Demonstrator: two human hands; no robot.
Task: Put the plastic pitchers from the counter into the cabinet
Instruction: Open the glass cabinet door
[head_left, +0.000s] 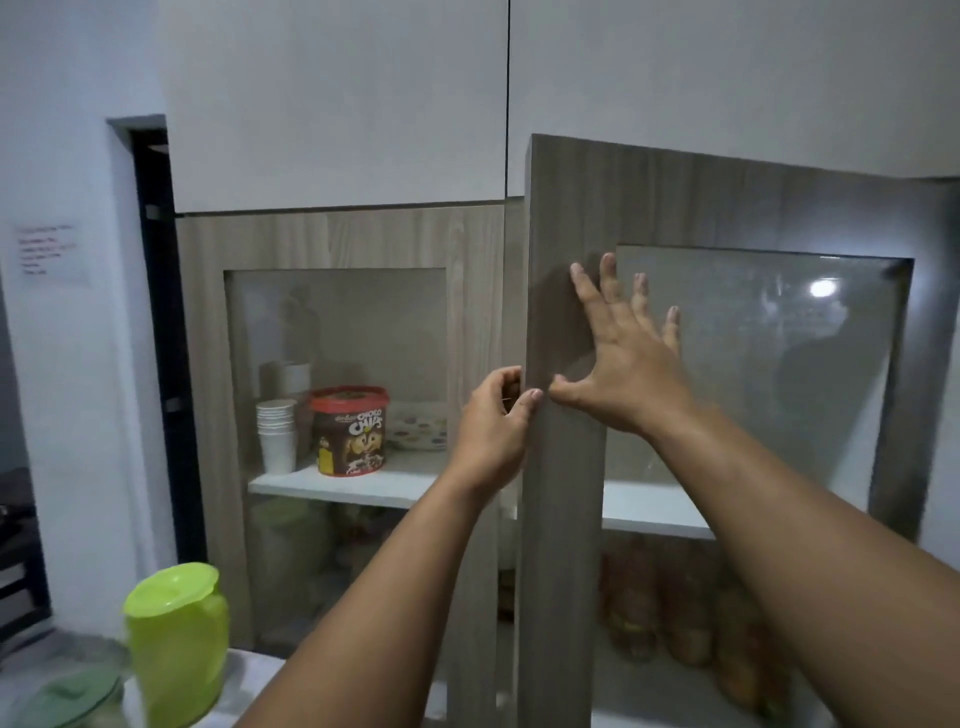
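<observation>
Wood-grain door (563, 467) edge pinched by left hand (491, 431); right hand (623, 358) splayed flat on it.

Dim room with pale walls. White upper cabinet panels (332, 104) overhead, split by a thin vertical seam. Dark doorway (156, 332) at left, beside a paper note (49, 254) with blurred red writing stuck on the wall (67, 389). Bright lamp reflection (823, 287) glowing at right.
</observation>
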